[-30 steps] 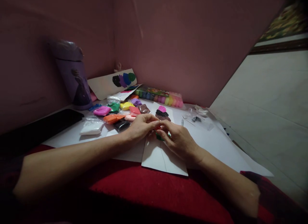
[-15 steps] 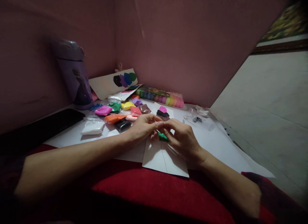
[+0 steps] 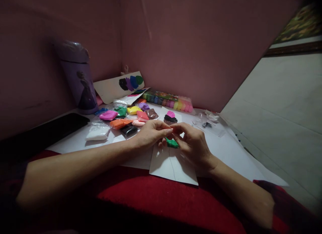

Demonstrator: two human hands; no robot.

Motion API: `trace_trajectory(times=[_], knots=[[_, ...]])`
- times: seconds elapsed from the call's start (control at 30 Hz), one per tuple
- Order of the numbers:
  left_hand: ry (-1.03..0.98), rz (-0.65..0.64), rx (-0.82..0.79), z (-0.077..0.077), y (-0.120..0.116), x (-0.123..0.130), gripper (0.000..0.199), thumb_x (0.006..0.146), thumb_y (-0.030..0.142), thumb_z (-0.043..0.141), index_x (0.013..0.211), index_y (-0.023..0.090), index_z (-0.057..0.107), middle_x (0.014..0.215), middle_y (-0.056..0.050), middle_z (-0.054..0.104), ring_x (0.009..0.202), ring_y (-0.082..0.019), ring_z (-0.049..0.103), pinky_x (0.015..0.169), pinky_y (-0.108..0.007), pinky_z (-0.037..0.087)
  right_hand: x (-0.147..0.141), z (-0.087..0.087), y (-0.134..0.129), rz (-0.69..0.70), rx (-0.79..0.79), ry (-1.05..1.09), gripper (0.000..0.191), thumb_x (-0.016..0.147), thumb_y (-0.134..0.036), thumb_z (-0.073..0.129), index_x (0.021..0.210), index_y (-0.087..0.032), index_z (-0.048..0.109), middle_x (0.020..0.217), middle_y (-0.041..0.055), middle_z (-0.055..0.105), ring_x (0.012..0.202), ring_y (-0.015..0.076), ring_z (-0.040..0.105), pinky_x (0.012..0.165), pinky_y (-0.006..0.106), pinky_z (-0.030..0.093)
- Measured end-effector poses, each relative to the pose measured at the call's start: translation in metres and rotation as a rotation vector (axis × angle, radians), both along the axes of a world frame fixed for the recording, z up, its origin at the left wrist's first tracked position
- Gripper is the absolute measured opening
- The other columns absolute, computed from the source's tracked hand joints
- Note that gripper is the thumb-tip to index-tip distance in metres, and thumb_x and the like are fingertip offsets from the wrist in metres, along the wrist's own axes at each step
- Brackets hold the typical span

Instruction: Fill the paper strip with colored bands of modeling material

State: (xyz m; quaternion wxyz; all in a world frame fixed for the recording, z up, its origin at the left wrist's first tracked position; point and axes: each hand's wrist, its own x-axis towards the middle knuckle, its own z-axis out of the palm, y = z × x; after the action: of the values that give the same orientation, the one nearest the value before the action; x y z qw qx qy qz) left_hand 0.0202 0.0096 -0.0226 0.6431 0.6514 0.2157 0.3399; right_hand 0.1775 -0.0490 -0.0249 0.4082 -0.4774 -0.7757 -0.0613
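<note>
My left hand [image 3: 156,131] and my right hand [image 3: 192,140] meet fingertip to fingertip above a white card [image 3: 173,168]. Both are closed in a pinch; whatever lies between the tips is too small and hidden to name. Beneath the fingers, a green clay patch [image 3: 172,143] is pressed on the card, with a thin drawn line running down from it. Farther up the card sit a pink clay patch [image 3: 170,114], a black one [image 3: 170,119] and a brown one, partly covered by my fingers.
Several bagged clays, such as an orange packet [image 3: 120,123] and a white packet [image 3: 97,131], lie left of my hands. Behind are a long clay pack [image 3: 167,100] and a painted card [image 3: 108,90]. A purple tumbler [image 3: 77,79] stands back left; a clear bag [image 3: 216,126] lies right.
The fingertips have drawn together and shifted slightly, showing more of the green patch. A thin pale stick seen earlier between the fingers is no longer visible.
</note>
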Motion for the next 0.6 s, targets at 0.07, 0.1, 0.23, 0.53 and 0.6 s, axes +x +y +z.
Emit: trace_trajectory(times=[0.07,0.1,0.23,0.53,0.6], knots=[[-0.008,0.013,-0.002,0.0000,0.0000,0.0000,0.021,0.073,0.027,0.066,0.079,0.008,0.060,0.062,-0.002,0.061,0.044,-0.007,0.052,0.043,-0.019,0.039,-0.0002,-0.0001,0.0003,0.011,-0.003,-0.009,0.013,0.082,-0.013,0.056,0.093,-0.016,0.062,0.082,0.0057,0.067,0.072,0.0160,0.060,0.063,0.027,0.046],[-0.007,0.021,0.001,0.0000,0.0000,-0.0001,0.019,0.073,0.026,0.065,0.079,0.008,0.060,0.061,-0.001,0.060,0.044,-0.007,0.052,0.043,-0.019,0.039,-0.0002,-0.0002,0.0003,0.015,-0.003,-0.014,0.013,0.082,-0.013,0.056,0.092,-0.016,0.062,0.082,0.0058,0.067,0.073,0.0162,0.060,0.063,0.027,0.046],[0.024,0.053,0.026,0.0001,0.0003,-0.0004,0.014,0.077,0.022,0.060,0.077,0.009,0.057,0.059,-0.002,0.060,0.044,-0.007,0.053,0.044,-0.019,0.038,-0.0001,-0.0002,0.0003,0.038,-0.002,-0.029,0.013,0.083,-0.013,0.056,0.094,-0.017,0.061,0.084,0.0054,0.067,0.074,0.0160,0.061,0.064,0.027,0.046],[0.022,0.077,0.054,0.0033,0.0011,0.0001,0.013,0.078,0.017,0.059,0.070,0.010,0.053,0.049,0.002,0.056,0.038,-0.006,0.050,0.041,-0.016,0.035,0.0001,0.0013,-0.0009,0.025,0.010,-0.047,0.014,0.083,-0.015,0.056,0.096,-0.014,0.062,0.084,0.0070,0.068,0.072,0.0159,0.061,0.062,0.027,0.046],[0.019,0.082,0.054,0.0029,0.0016,-0.0001,0.014,0.077,0.019,0.061,0.069,0.010,0.052,0.047,0.003,0.055,0.038,-0.006,0.049,0.040,-0.016,0.035,-0.0003,0.0015,-0.0011,0.019,0.015,-0.049,0.014,0.083,-0.016,0.057,0.096,-0.014,0.062,0.084,0.0072,0.068,0.071,0.0158,0.061,0.062,0.027,0.045]])
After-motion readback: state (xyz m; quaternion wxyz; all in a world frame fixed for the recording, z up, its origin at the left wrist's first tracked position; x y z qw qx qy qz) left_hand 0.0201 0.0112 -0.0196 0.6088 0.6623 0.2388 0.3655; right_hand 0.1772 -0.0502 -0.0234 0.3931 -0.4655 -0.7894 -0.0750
